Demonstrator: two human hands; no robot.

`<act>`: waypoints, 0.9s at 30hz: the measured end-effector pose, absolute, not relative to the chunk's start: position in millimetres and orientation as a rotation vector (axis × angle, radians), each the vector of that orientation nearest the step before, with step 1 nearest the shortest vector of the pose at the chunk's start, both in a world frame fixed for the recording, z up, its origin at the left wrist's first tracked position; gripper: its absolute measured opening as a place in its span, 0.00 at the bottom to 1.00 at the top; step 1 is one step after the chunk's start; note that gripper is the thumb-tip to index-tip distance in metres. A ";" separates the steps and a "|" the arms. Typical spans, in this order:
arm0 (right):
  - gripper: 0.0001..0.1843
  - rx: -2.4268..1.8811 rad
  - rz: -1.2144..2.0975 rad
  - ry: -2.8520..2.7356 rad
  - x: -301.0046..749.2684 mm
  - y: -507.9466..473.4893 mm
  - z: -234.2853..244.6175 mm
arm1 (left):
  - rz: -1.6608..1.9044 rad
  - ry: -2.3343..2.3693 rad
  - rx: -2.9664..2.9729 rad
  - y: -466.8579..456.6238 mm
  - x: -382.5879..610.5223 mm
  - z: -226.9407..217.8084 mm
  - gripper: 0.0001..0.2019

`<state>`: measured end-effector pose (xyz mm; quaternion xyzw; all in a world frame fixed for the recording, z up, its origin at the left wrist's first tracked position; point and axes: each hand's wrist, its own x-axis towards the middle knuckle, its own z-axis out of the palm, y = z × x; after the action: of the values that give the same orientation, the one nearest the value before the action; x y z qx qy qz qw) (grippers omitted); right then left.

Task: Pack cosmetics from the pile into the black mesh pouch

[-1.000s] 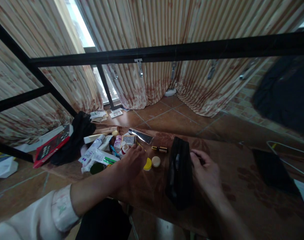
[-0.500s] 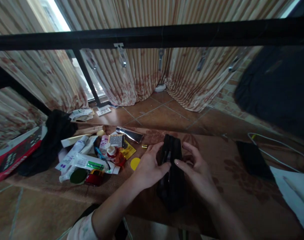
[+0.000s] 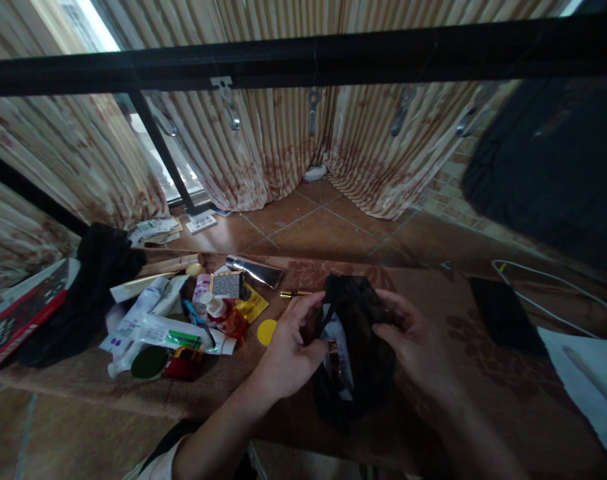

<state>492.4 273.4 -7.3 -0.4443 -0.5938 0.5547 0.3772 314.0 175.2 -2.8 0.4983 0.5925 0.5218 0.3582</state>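
Observation:
Between my hands a black pouch (image 3: 370,353) rests on the brown-covered table, its top spread apart. Inside it a white item and a shiny amber-brown item (image 3: 336,363) show. My left hand (image 3: 290,347) grips the pouch's left edge, thumb at the opening and fingers outside. On the other side my right hand (image 3: 408,337) is closed on the right edge with thumb and fingers. Just beyond my left hand lies a small gold-capped tube (image 3: 290,294). A yellow disc (image 3: 266,332) is to the left of that hand.
Left of my hands is a pile with a white-and-green tube (image 3: 170,331), a red pump bottle (image 3: 228,319) and a silver tube (image 3: 256,271). Farther left are a black bag (image 3: 88,300) and a red box (image 3: 30,313). A dark flat object (image 3: 506,313) and white paper (image 3: 578,373) lie right.
The pouch has gone from a narrow closed shape to spread apart, showing its contents. My hands have moved slightly apart with its edges. More of the gold-capped tube shows.

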 end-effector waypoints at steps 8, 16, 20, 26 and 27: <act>0.20 -1.164 1.480 -1.462 497.2 290.1 -16.2 | 1.462 1.442 1.093 170.9 336.3 -17.0 0.34; 0.21 -1.193 1.447 -1.457 490.3 282.4 -8.2 | 1.465 1.524 1.334 168.7 333.3 -16.5 0.31; 0.23 -1.241 1.403 -1.393 484.5 278.5 -2.2 | 1.464 1.568 1.303 169.9 333.0 -18.2 0.29; 0.20 -1.362 1.368 -1.254 477.1 278.6 -15.0 | 1.412 1.737 1.132 172.8 333.9 -24.9 0.22; 0.19 -1.385 1.343 -1.280 476.0 278.6 -16.9 | 1.397 1.746 1.115 173.1 334.4 -26.4 0.22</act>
<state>476.0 278.6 -16.9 -0.5479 -0.5063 0.5314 0.4014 334.4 173.1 -26.4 0.4235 0.6628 0.5306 0.3160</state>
